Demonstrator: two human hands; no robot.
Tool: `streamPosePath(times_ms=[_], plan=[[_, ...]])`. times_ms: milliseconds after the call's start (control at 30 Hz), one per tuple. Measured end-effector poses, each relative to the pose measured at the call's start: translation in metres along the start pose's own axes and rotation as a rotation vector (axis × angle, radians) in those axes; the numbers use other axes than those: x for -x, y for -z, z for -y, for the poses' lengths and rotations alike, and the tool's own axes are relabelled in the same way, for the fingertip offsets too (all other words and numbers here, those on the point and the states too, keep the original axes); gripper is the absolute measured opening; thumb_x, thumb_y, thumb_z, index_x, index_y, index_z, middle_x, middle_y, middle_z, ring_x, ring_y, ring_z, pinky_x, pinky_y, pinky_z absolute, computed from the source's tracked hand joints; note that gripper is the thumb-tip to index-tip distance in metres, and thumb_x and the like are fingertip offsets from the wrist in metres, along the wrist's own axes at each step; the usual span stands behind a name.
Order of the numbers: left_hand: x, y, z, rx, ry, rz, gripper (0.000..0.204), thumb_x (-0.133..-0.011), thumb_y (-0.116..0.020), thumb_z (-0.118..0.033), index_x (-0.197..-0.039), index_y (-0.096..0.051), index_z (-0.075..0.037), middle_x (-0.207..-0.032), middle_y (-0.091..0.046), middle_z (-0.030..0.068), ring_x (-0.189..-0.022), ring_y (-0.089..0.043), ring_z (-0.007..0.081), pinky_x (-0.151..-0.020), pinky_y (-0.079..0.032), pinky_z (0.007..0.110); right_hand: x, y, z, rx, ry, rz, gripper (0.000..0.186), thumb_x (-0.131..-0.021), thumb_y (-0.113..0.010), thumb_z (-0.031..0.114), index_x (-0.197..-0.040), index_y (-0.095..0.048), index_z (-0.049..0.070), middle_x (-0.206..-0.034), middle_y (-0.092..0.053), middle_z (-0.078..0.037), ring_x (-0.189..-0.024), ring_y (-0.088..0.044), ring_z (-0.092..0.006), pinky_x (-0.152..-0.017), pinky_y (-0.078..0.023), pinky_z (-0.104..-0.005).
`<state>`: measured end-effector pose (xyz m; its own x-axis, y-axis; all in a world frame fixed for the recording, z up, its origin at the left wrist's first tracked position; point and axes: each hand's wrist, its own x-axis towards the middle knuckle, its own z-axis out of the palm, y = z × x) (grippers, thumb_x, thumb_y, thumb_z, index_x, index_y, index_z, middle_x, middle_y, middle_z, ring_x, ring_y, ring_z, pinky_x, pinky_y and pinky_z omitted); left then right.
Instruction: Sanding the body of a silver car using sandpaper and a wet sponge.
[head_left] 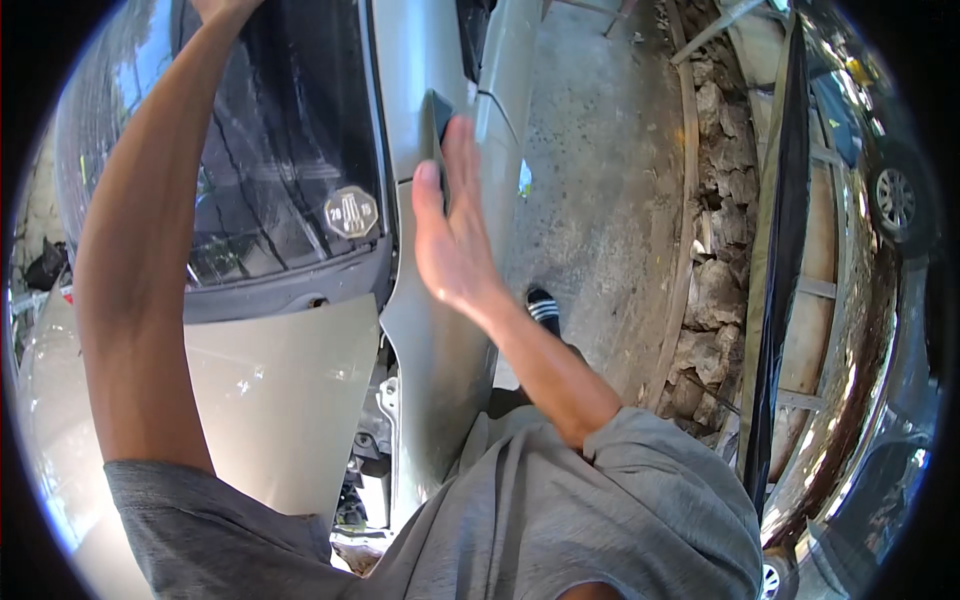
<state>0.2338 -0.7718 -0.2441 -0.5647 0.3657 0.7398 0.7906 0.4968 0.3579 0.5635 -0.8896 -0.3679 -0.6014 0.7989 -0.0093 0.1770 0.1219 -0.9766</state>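
Note:
My right hand (455, 225) is over the light metallic car's front fender (430, 330), near the base of the windshield pillar. Between its thumb and straight fingers stands a thin dark piece (441, 112) with a pointed, triangular top. What that piece is made of I cannot make out. My left arm reaches far forward across the windshield (280, 130). Only the wrist end of my left hand (224, 8) shows at the top edge; its fingers are cut off.
The car's hood (260, 400) lies at lower left, with a gap beside the fender showing engine-bay parts (375, 460). A round-edged sticker (351, 212) is on the windshield. To the right are a concrete floor (600, 200), a rough stone wall (715, 300) and another car's wheel (893, 198).

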Motion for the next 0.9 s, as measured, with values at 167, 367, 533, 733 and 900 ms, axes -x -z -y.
streamPosePath(times_ms=[167,367,533,733,900], plan=[[0.000,-0.031,0.018,-0.073,-0.276,0.040,0.037,-0.097,-0.051,-0.040,-0.112,-0.062,-0.007,-0.108,-0.063,0.0241,-0.104,-0.059,0.0447,-0.090,-0.047,0.050,-0.020,0.014,-0.007,-0.194,-0.126,0.013,0.074,-0.105,-0.026,0.051,-0.158,-0.006,0.003,-0.165,-0.002,-0.018,-0.152,0.002,-0.0383,-0.122,-0.002,-0.0467],[-0.024,-0.030,0.042,-0.268,-0.338,0.030,0.036,-0.102,-0.045,-0.034,-0.109,-0.061,-0.002,-0.111,-0.062,0.0226,-0.109,-0.057,0.0416,-0.093,-0.046,0.048,-0.039,0.007,-0.018,-0.257,-0.059,0.029,0.076,-0.104,-0.029,0.052,-0.157,-0.006,0.003,-0.165,-0.003,-0.019,-0.152,0.001,-0.0377,-0.123,-0.002,-0.0436],[0.005,-0.013,0.007,0.040,-0.138,-0.012,0.034,-0.098,-0.054,-0.035,-0.105,-0.061,-0.002,-0.108,-0.065,0.0211,-0.103,-0.061,0.0405,-0.088,-0.049,0.047,-0.019,0.023,-0.066,0.033,0.351,0.182,0.076,-0.104,-0.032,0.052,-0.158,-0.008,0.005,-0.165,-0.003,-0.017,-0.152,0.000,-0.0348,-0.123,-0.004,-0.0460],[0.023,0.010,-0.021,0.100,0.019,-0.080,0.028,-0.091,-0.065,-0.030,-0.097,-0.060,-0.003,-0.098,-0.065,0.0216,-0.097,-0.061,0.0423,-0.083,-0.049,0.048,-0.075,0.030,-0.045,-0.059,0.411,0.140,0.074,-0.103,-0.030,0.055,-0.158,-0.013,0.008,-0.165,-0.005,-0.016,-0.153,-0.004,-0.0314,-0.123,-0.006,-0.0441],[0.019,0.009,-0.020,0.038,-0.094,-0.131,0.026,-0.088,-0.067,-0.028,-0.092,-0.059,-0.004,-0.093,-0.064,0.0210,-0.093,-0.060,0.0434,-0.081,-0.049,0.050,-0.149,0.030,-0.047,0.043,0.619,0.082,0.068,-0.106,-0.023,0.050,-0.158,-0.016,0.007,-0.165,-0.008,-0.015,-0.152,-0.006,-0.0332,-0.122,-0.007,-0.0467]])
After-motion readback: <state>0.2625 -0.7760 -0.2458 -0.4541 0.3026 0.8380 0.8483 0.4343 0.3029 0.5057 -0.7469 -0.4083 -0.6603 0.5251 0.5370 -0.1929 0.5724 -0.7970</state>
